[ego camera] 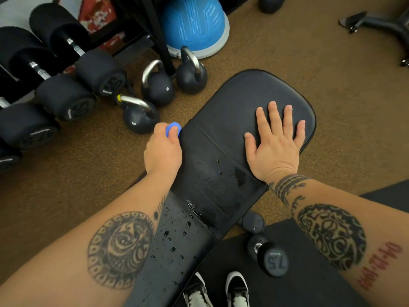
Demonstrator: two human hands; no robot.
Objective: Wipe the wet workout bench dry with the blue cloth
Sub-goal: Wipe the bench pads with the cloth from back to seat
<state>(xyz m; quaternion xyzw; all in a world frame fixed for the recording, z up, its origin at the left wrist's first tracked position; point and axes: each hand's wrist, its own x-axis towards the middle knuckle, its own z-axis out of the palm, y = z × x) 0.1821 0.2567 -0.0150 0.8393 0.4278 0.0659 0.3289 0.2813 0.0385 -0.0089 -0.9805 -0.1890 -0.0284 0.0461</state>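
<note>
The black padded workout bench (234,100) runs from the bottom centre up to a rounded end. Water drops and wet smears lie on its near pad and around the seam between the pads. My left hand (163,149) is at the bench's left edge, closed around the blue cloth (173,130), of which only a small bunched bit shows above my fingers. My right hand (274,140) lies flat on the far pad with fingers spread, holding nothing.
Three black kettlebells (155,85) stand on the brown floor left of the bench, with a dumbbell rack (55,85) beyond. A blue balance dome (194,25) sits at the back. A small dumbbell (270,255) rests on a black mat at lower right. My shoes (217,291) are below.
</note>
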